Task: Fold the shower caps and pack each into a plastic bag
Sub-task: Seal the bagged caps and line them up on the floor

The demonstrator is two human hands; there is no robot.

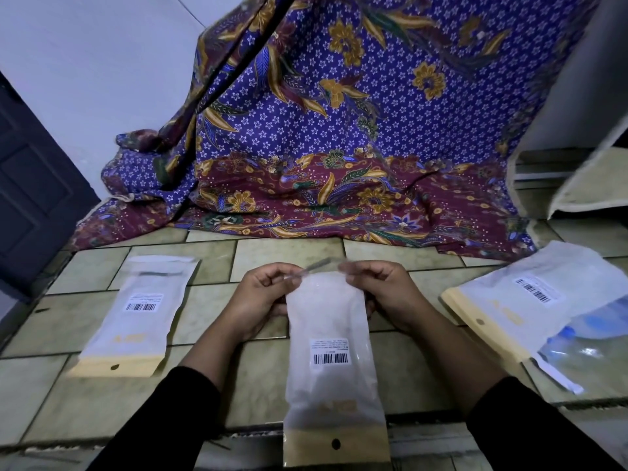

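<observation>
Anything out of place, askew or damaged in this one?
Nothing looks spilled or visibly damaged. The only untidy spot is the bag pile on the right. It lies slanted across the tile lines and overlaps crumpled blue-tinted plastic. The left bag lies flat. The left hand and right hand pinch the middle bag at its top.

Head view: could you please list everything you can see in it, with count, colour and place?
middle bag: one, frosted white with tan end, held at centre
left bag: one, same colours, flat on tiles, left
right bag: one, same colours, flat on tiles, right
cap: one, clear bluish, against right bag, far right
cloth: one, purple and maroon floral, draped behind
tiles: many, greenish beige, under everything
door: one, dark, far left
left hand: pinches middle bag's top
right hand: pinches middle bag's top
</observation>
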